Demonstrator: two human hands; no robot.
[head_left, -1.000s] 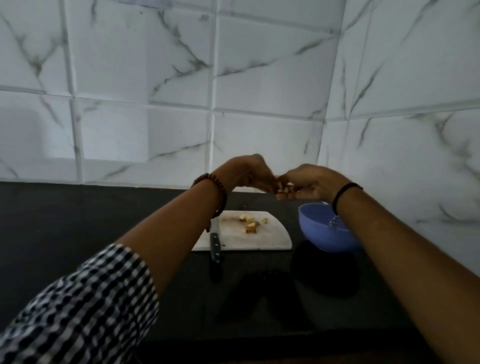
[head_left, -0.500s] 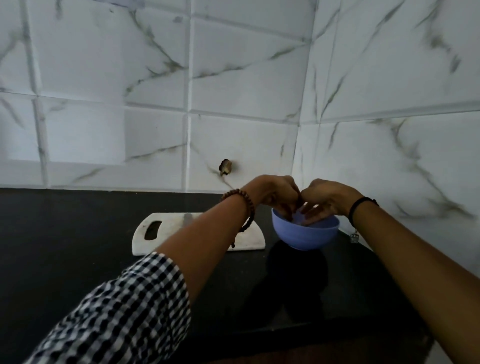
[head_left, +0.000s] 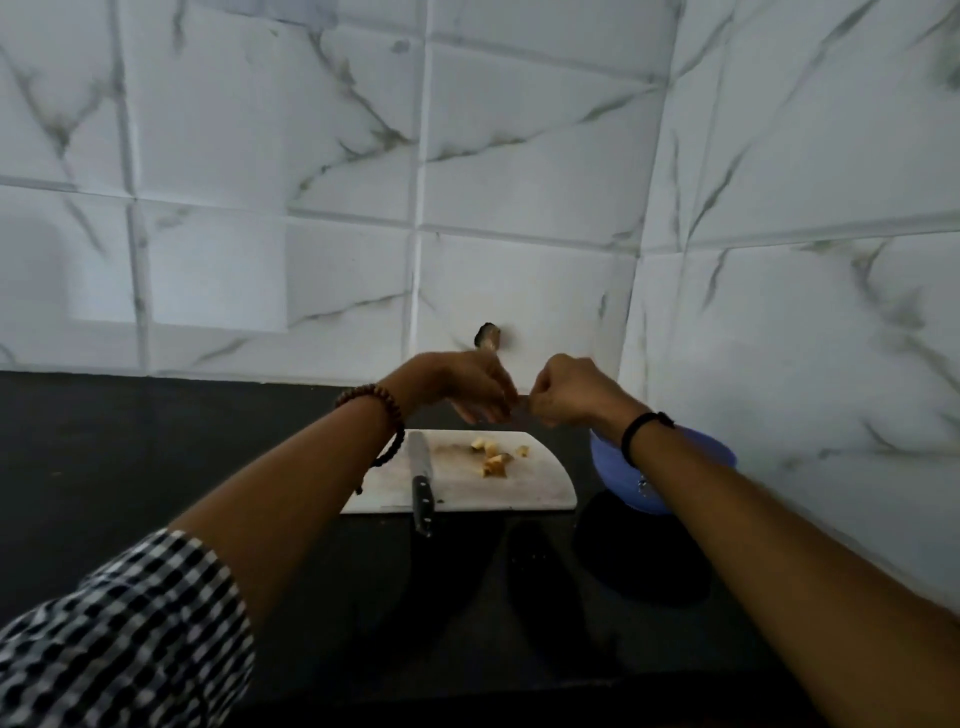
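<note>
Fingers of left hand (head_left: 457, 387) and right hand (head_left: 566, 392) curled, tip to tip above cutting board (head_left: 519, 488), hold unclear.

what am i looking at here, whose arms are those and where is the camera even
There is no machine here: a person wears one wide-angle camera on the head, looking forward and down, so the two arms are their own. The left hand and right hand meet above a white cutting board on a dark counter. The right hand pinches a small piece that the left hand also touches; it is too small to identify. On the board lie a few chopped pieces and a knife. A blue bowl stands right of the board, partly behind the right forearm.
</note>
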